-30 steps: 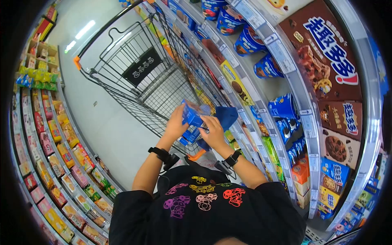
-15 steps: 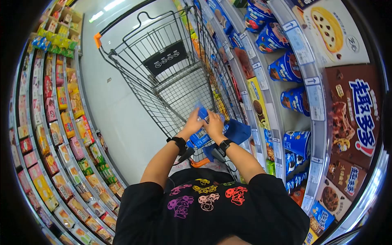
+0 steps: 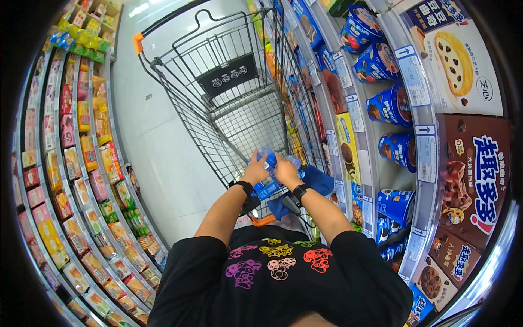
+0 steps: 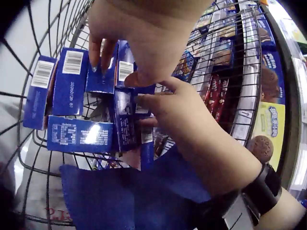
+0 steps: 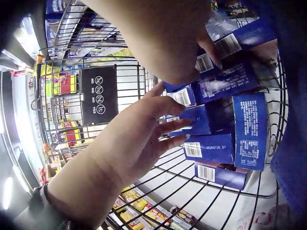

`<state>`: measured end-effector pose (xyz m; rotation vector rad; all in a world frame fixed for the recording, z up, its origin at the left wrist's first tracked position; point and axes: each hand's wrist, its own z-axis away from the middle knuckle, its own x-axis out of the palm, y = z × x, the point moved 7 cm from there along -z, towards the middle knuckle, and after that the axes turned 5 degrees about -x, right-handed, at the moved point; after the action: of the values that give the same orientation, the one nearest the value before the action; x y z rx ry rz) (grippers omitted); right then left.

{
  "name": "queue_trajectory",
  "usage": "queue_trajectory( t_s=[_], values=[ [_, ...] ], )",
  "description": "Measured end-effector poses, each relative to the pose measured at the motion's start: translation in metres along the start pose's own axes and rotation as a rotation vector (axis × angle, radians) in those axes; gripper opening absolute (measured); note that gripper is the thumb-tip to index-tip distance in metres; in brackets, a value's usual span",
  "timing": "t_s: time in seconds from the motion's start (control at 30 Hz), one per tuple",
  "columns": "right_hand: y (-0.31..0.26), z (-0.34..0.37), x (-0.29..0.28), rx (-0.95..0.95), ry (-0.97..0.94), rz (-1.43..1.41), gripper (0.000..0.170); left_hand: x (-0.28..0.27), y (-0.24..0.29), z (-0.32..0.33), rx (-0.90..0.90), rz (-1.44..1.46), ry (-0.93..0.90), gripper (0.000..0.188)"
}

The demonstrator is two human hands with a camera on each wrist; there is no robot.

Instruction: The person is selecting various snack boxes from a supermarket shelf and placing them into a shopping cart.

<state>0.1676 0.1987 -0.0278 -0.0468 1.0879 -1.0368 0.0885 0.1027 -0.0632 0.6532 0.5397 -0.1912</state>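
Small blue printed boxes (image 4: 72, 81) stand packed in the near end of the wire shopping cart (image 3: 180, 49), several with white barcodes facing up. My left hand (image 3: 255, 170) reaches down among them. In the right wrist view its thumb and fingers straddle and pinch one blue box (image 5: 195, 119). My right hand (image 3: 286, 171) is close beside it. Its fairly straight fingers rest against the side of another blue box (image 4: 123, 117) in the left wrist view. A flat blue box (image 4: 79, 135) lies across the front of the group.
Blue cloth (image 3: 317, 180) hangs at the cart's near right corner. A black sign (image 3: 226, 75) is fixed inside the cart. Shelves with blue snack cups (image 3: 389, 103) and large brown cookie boxes (image 3: 474, 180) run close on the right. Snack shelves (image 3: 71, 191) line the left.
The blue box my hands held up over the cart has gone down among the others. Both hands have lowered and drawn together. The head view has shifted, so the cart appears further right.
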Motion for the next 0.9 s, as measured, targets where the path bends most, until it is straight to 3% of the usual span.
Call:
queue_trajectory(
  t_s=[0.13,0.23,0.37,0.43,0.53,0.7,0.73,0.8,0.87,0.9],
  values=[
    [0.004,0.005,0.021,-0.147,0.104,0.034,0.074,0.006,-0.002,0.007,0.03,-0.02,0.046,0.077],
    [0.002,0.012,0.026,-0.122,0.063,0.026,0.084,0.007,-0.006,0.007,0.025,0.017,0.028,0.077],
    [-0.003,0.02,0.037,-0.155,0.043,0.102,0.083,0.001,-0.005,0.02,0.088,-0.121,-0.062,0.075],
    [-0.008,0.026,0.037,-0.159,0.025,0.138,0.085,-0.004,-0.017,0.026,0.023,-0.011,-0.085,0.072],
    [-0.012,0.029,0.038,-0.144,0.022,0.194,0.073,-0.016,-0.029,0.039,-0.045,-0.045,0.027,0.064],
    [-0.013,0.032,0.046,-0.196,0.065,0.194,0.052,-0.027,-0.028,0.046,0.043,-0.079,0.037,0.048],
    [-0.016,0.035,0.045,-0.168,-0.031,0.187,0.048,-0.03,-0.019,0.052,0.052,-0.106,-0.016,0.043],
    [-0.031,0.05,0.034,-0.209,0.161,0.085,0.044,-0.034,0.004,0.065,0.136,-0.27,-0.2,0.047],
    [-0.043,0.059,0.024,-0.259,0.271,-0.069,0.043,-0.021,0.019,0.056,0.298,-0.345,-0.251,0.044],
    [-0.048,0.071,0.015,-0.245,0.316,-0.079,0.04,-0.047,0.051,0.092,0.301,-0.606,-0.21,0.042]
  ],
)
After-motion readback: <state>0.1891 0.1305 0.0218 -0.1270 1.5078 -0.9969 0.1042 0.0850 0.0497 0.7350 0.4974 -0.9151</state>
